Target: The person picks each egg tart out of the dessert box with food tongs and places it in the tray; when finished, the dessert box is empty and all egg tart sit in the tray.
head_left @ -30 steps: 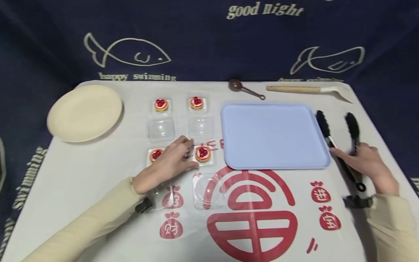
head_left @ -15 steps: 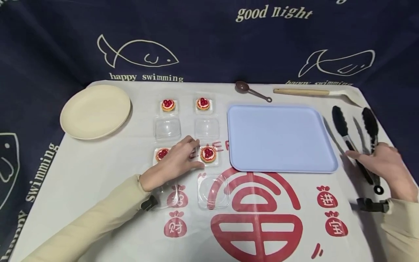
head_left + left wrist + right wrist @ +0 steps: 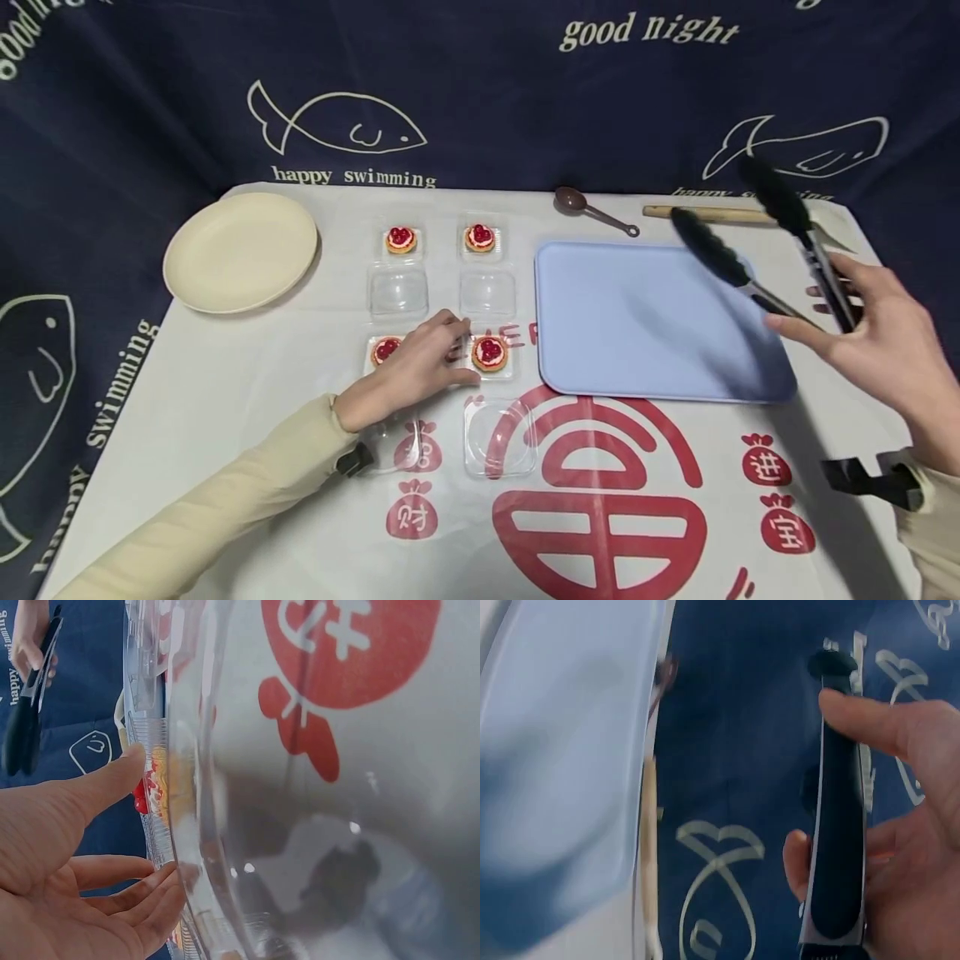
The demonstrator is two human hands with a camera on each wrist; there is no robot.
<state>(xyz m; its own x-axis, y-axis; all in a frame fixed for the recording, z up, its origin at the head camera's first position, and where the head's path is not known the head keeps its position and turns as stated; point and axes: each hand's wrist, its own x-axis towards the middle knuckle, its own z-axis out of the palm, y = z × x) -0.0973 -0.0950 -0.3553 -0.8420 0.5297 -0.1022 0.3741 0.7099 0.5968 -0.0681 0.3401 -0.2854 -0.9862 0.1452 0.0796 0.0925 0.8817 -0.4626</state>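
Observation:
My left hand (image 3: 412,367) holds the left side of a clear plastic box (image 3: 507,372), thumb at its near edge and fingers at its far edge. A small tart (image 3: 490,353) with red berries sits in that box, whose clear lid (image 3: 500,437) lies folded open toward me. In the left wrist view, thumb and fingertips are right at the box's edge beside the tart. Over the right side of the blue tray (image 3: 600,333), my right hand (image 3: 888,342) grips raised black-tipped tongs (image 3: 840,825), their two arms spread with nothing between. Another tart (image 3: 387,350) is partly hidden by my left hand.
Two more boxed tarts, the left tart (image 3: 401,240) and the right tart (image 3: 480,237), stand farther back. A cream plate (image 3: 240,252) is at the left. Behind the tray lie a brown spoon (image 3: 573,201) and a wooden-handled tool (image 3: 708,214).
My right hand has lifted the tongs from the table and brought them left, over the tray. My left hand stays at the same box. The head view has shifted slightly.

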